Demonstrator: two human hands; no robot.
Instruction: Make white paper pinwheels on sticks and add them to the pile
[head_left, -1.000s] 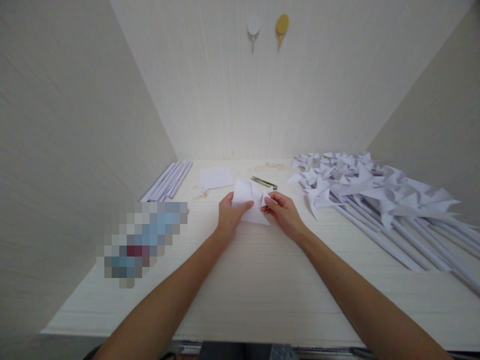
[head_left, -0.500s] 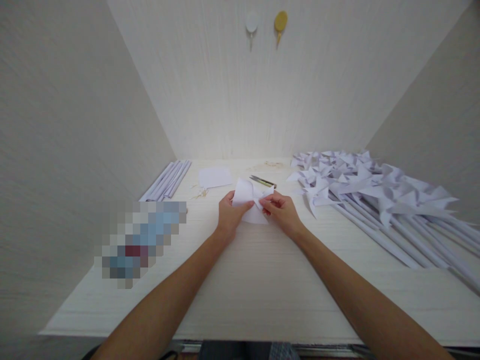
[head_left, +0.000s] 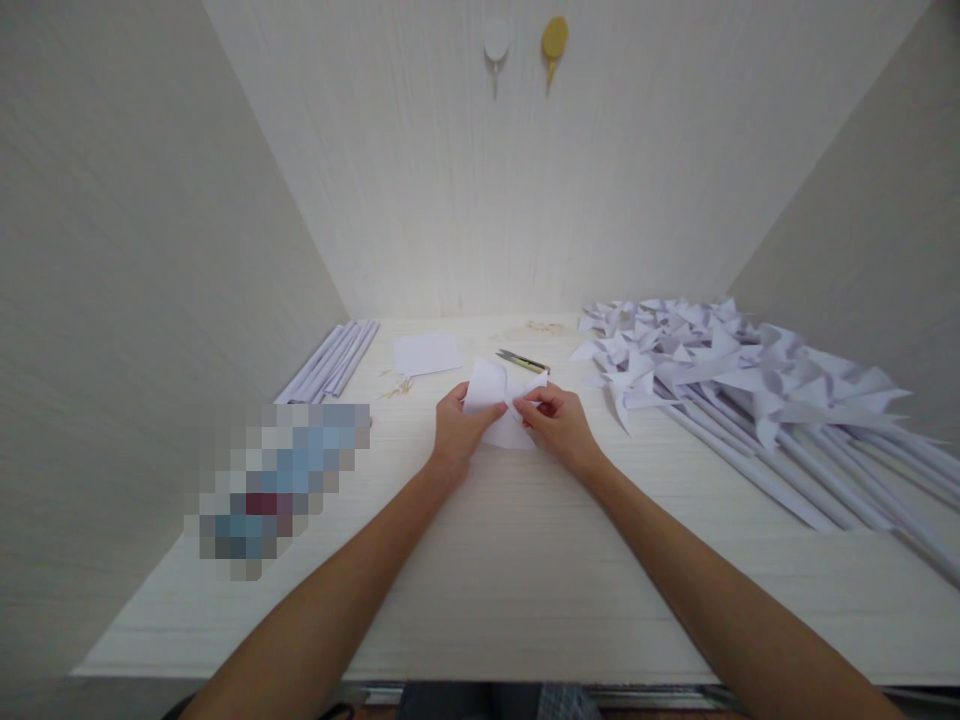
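Fingers [head_left: 493, 411] pinch a curled paper sheet [head_left: 487, 385], partly folded

The sheet is held above the middle of the bench [head_left: 480, 570]. Left hand [head_left: 459, 430] grips its left side, thumb pressed near the centre; right hand [head_left: 562, 425] has thumb and forefinger closed on the paper just beside that thumb. Flaps already curve in towards the middle, but the shape looks unfinished, and no stick shows attached. Just beyond lie snips [head_left: 523, 361]. Further left are a flat sheet [head_left: 427, 355], apparently unworked, some small pale bits [head_left: 403, 385] and bare paper tubes [head_left: 330, 362] without heads. On the right, many pinwheels [head_left: 769, 405] are heaped, looking complete, with long sticks [head_left: 750, 465] beneath them.
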